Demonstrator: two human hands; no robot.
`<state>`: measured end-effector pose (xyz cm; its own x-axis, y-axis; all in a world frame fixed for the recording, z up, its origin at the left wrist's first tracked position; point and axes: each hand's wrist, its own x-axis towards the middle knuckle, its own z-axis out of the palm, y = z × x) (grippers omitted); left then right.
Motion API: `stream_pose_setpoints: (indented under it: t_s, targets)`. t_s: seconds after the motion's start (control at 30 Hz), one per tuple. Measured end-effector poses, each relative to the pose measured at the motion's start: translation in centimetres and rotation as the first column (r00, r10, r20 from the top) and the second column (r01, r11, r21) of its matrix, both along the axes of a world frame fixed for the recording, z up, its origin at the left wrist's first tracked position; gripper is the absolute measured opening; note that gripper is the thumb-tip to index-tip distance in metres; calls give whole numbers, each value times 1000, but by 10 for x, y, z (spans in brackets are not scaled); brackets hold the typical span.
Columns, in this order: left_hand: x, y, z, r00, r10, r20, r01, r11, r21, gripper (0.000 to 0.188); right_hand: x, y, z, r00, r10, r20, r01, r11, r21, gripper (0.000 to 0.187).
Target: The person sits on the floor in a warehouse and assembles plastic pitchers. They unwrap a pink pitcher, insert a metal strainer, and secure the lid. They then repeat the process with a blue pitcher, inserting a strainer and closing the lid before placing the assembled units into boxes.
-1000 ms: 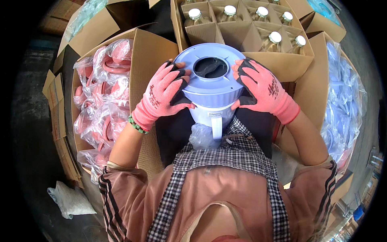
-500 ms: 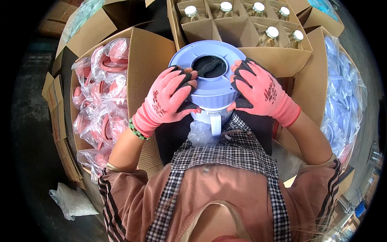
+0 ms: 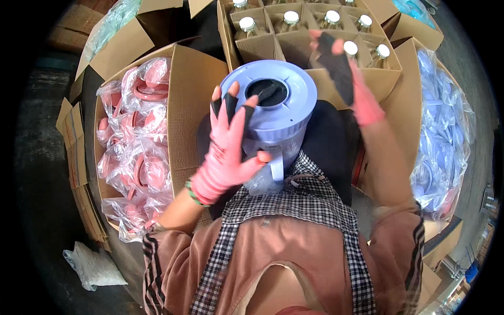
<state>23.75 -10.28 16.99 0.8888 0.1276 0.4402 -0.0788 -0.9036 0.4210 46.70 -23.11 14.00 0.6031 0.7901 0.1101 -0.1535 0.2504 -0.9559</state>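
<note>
A jug [image 3: 291, 146] with a see-through body and pale handle stands between my thighs, against the checked apron [image 3: 294, 202]. On top sits a wide blue lid [image 3: 299, 100] with a round hole in its middle; something dark shows inside the hole. My left hand [image 3: 229, 142], in a pink and black glove with bare fingertips, is at the lid's left side, fingers spread. Whether it touches the lid I cannot tell. Off the jug, my right hand [image 3: 338, 68] is raised over the carton of bottles, fingers stretched out and partly blurred. A clear plastic bag [image 3: 261, 184] lies beside the handle.
Ahead stands a divided carton [image 3: 362, 79] of clear bottles [image 3: 247, 29] with white caps. At left, a carton [image 3: 197, 73] holds bagged pink plastic parts [image 3: 149, 126]; at right, bagged blue parts [image 3: 441, 126] fill another. A white sack [image 3: 94, 265] lies on the floor at left.
Both hands held the lid's sides before. My right hand has let go and moved up and right toward the bottles. The left hand has loosened, its fingers now apart.
</note>
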Motion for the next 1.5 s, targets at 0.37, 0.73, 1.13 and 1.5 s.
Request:
stream_pose_setpoints:
  t_s: [0.37,0.73,1.13,1.5]
  targets:
    - [24,30,-45,907,387,166,-43,478,-877,39,-46,8,4,920,-391,-39,365,887,-283,37]
    - [25,1,-40,837,518,177,-380,782,-494,40,-29,22,-26,937,-145,-317,121,988,-94,41]
    - [36,50,-98,932,-124,341,208,-587,-782,40,-81,17,66,108,524,845,113,838,-534,30]
    - [29,49,-103,974,-66,216,149,-531,-834,31,-83,53,40,-125,730,672,37,681,-732,13]
